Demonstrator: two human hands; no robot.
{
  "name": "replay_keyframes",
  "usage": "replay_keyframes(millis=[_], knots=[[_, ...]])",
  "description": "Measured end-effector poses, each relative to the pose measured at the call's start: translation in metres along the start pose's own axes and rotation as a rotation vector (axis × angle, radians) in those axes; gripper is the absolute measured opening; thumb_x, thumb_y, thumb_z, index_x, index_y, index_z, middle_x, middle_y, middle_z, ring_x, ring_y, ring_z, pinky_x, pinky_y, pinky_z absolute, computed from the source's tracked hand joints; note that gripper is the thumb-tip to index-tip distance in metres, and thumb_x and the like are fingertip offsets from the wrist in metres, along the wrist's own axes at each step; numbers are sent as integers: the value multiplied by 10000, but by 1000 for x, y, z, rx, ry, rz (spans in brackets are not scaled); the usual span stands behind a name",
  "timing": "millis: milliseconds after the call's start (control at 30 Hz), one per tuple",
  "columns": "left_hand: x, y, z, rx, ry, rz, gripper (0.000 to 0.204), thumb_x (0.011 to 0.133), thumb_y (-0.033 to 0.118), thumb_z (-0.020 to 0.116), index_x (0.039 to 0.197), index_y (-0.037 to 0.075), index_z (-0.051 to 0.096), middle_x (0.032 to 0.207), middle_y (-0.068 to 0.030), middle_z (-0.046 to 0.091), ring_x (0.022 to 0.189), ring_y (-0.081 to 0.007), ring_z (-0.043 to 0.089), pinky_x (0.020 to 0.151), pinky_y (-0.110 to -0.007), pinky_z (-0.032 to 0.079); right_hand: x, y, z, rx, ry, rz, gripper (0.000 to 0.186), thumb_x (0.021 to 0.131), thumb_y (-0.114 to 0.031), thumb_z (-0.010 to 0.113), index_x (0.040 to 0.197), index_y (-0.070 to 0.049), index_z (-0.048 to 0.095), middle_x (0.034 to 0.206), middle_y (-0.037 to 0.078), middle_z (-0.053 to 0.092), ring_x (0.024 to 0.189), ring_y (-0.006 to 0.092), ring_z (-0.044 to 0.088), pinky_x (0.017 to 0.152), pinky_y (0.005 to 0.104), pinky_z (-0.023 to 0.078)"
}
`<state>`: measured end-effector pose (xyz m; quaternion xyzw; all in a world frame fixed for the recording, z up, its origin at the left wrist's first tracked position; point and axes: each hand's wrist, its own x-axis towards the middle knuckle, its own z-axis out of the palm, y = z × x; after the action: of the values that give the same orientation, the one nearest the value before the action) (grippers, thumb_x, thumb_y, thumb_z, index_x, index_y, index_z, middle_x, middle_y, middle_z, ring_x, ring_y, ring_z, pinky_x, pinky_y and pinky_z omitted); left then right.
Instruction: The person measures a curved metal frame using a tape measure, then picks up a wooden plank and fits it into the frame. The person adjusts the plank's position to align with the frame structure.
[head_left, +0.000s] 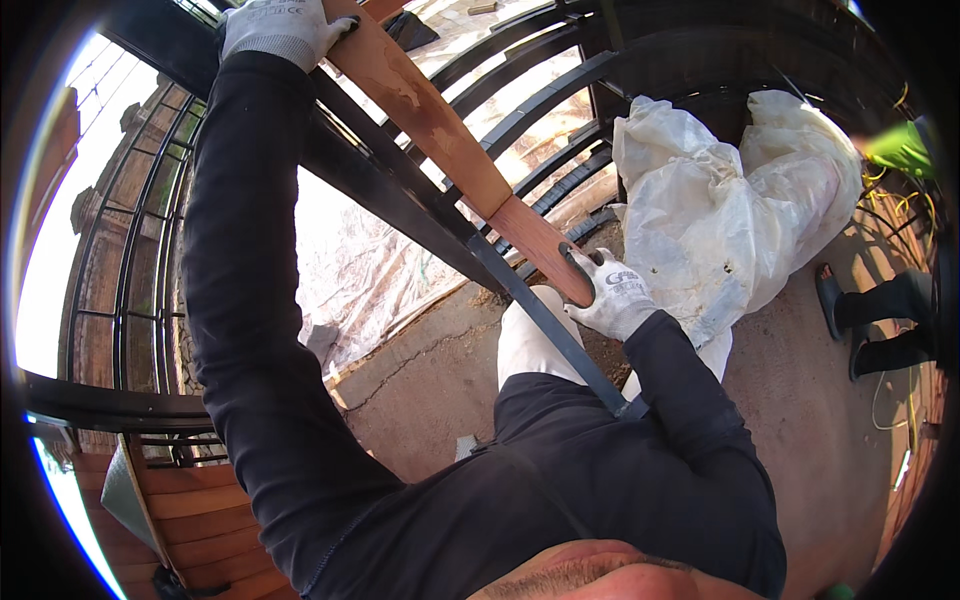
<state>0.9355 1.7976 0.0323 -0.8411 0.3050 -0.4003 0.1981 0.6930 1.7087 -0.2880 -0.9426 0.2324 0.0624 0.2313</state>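
Observation:
A long wooden board (420, 110) slants from the top left down to the middle. Its upper length is lighter and stained, and a redder wood piece (535, 240) meets it at a straight seam. Near the top edge, my left hand (280, 30), in a white-grey glove, holds the upper end with the thumb over its edge; the frame cuts off some fingers. My right hand (615, 295), gloved alike, grips the rounded lower end. Beneath and beside the wood runs a dark metal bar (550, 335), reaching down to my lap.
Curved black metal slats (520, 115) stand beyond the board. Crumpled translucent plastic sheeting (690, 200) hangs at right. Another person's legs (890, 320) and a bright green sleeve (900, 150) show at far right. Black railings (125, 230) rise at left, above orange-brown planks (210, 510).

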Motion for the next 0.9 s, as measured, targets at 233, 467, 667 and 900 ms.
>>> replay_keyframes(millis=[233,467,667,900], knots=[[14,-12,7,-63,-178,-33,647,775,458,773,1201,6,594,1124,-180,679,1050,-304,662,896,-389,519,0,-6,5,15,10,-42,838,796,-415,712,1505,-180,333,1357,256,469,1171,380,580,999,429,481],[23,-10,3,-144,-281,-49,702,736,439,805,1250,22,572,1158,-174,669,1080,-297,649,910,-388,519,0,-3,9,2,26,-45,832,795,-414,712,1500,-171,342,1354,259,473,1171,380,578,999,423,481],[31,-22,38,-83,-78,87,862,735,464,775,1400,31,440,1340,-179,570,1267,-291,530,1100,-427,355,-2,-10,4,12,-2,-43,830,794,-423,710,1492,-157,348,1372,273,460,1211,377,554,1016,422,466],[25,-18,18,-204,-187,58,1036,624,519,837,1426,24,405,1313,-215,583,1240,-340,550,1113,-448,327,0,-9,10,-31,-8,-10,845,781,-436,714,1487,-145,352,1400,270,439,1239,377,531,1034,418,447]])
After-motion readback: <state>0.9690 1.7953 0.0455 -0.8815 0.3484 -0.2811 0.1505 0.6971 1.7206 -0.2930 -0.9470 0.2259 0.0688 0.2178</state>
